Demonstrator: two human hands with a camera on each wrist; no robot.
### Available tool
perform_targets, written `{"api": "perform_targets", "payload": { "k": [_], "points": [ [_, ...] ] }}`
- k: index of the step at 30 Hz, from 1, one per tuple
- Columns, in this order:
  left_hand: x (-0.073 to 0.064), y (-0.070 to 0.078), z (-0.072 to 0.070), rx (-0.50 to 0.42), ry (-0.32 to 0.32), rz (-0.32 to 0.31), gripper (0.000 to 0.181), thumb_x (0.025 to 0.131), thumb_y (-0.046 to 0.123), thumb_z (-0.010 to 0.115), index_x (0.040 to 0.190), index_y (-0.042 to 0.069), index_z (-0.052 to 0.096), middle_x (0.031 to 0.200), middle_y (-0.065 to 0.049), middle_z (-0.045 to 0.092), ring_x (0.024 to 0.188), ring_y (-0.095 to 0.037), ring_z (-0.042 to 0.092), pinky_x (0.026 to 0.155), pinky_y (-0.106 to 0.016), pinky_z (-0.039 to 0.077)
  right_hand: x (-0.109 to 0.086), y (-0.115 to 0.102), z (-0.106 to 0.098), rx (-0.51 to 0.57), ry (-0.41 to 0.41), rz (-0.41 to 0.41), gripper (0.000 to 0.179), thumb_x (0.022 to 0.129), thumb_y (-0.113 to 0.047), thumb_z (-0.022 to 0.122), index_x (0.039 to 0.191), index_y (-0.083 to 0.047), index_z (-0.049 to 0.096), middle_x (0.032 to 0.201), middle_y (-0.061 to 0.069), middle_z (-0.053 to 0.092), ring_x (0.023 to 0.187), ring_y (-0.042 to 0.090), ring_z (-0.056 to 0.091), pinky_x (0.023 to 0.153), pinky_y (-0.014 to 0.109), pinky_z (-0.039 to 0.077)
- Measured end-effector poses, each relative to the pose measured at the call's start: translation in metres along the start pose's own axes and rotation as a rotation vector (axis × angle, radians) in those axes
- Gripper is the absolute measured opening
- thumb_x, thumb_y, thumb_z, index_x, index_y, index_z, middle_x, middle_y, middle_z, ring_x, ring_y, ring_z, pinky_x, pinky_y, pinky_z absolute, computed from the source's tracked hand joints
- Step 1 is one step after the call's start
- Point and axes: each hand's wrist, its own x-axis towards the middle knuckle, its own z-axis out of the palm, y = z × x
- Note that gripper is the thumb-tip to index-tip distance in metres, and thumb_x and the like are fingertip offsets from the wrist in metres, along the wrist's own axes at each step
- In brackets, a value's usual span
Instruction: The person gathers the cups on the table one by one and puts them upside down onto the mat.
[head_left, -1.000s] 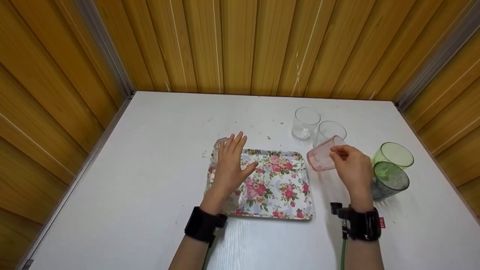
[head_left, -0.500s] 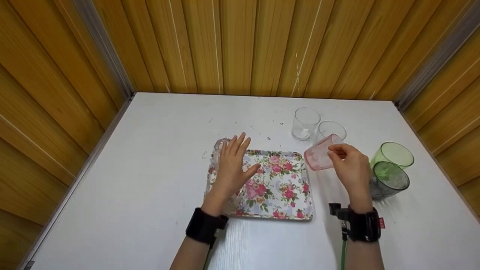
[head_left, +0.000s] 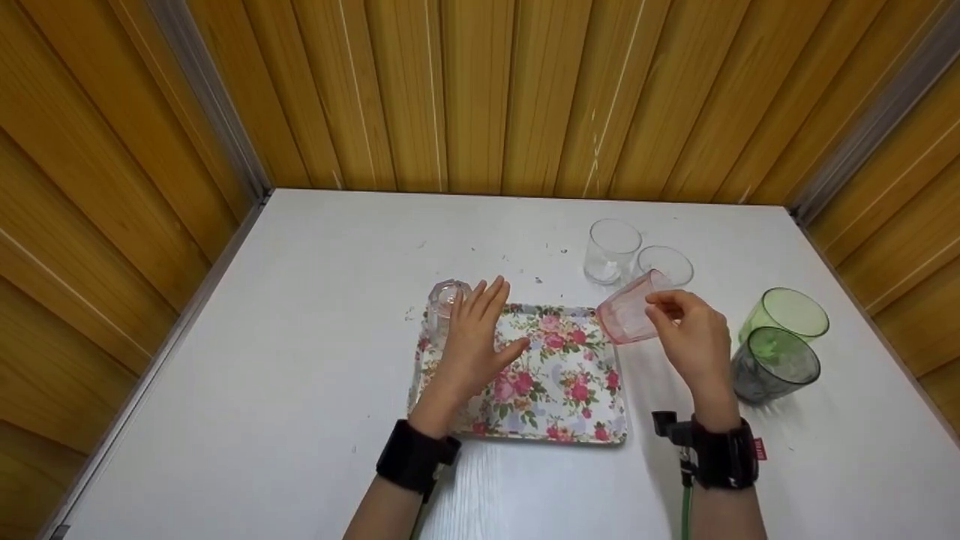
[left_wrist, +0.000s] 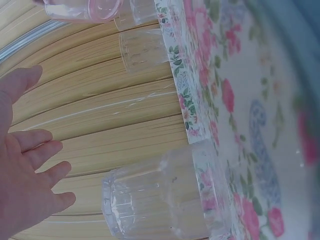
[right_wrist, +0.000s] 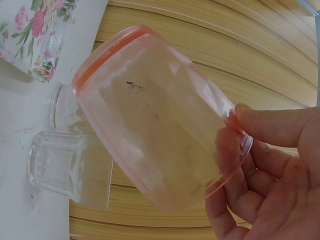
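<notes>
I'm watching the right hand (head_left: 694,334) pinching the rim of a tilted, pink, see-through tumbler (head_left: 628,309); compared with a second ago, it's shifting leftward, nearing the far right corner of the white, rectangular floral tray (head_left: 551,405). The left hand (head_left: 472,346), fingers outstretched, is hovering above, drifting rightward, uncovering more of a clear faceted glass (head_left: 439,309) standing far left.

Tray (head_left: 555,382) lying on table (head_left: 262,367)
A glass (head_left: 438,319) is standing on its left end, two tumblers (head_left: 610,262) behind-right, two cups (head_left: 772,375) right.
</notes>
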Motion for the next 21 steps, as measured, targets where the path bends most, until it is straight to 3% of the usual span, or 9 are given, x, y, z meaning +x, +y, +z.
{"api": "perform_targets", "payload": {
  "k": [8,21],
  "points": [
    [-0.001,0.003,0.002,-0.008,-0.034,0.0,0.076,0.082,0.041,0.064,0.141,0.006,0.031,0.146,-0.008,0.03,0.135,-0.027,0.024,0.112,-0.05,0.01,-0.002,-0.005,0.001,0.024,-0.003,-0.027,0.014,0.082,-0.01,0.065,0.094,-0.003,0.068,0.083,0.013,0.066,0.076,0.027,0.063,0.061,0.031,0.041],
    [-0.001,0.005,0.003,0.014,-0.026,0.035,0.077,0.081,0.039,0.065,0.141,0.005,0.03,0.145,-0.009,0.032,0.134,-0.027,0.026,0.111,-0.051,0.013,-0.005,-0.012,0.002,0.042,0.008,-0.068,0.014,0.081,-0.009,0.067,0.093,-0.003,0.069,0.082,0.011,0.066,0.076,0.025,0.063,0.061,0.031,0.041]
  ]
}}
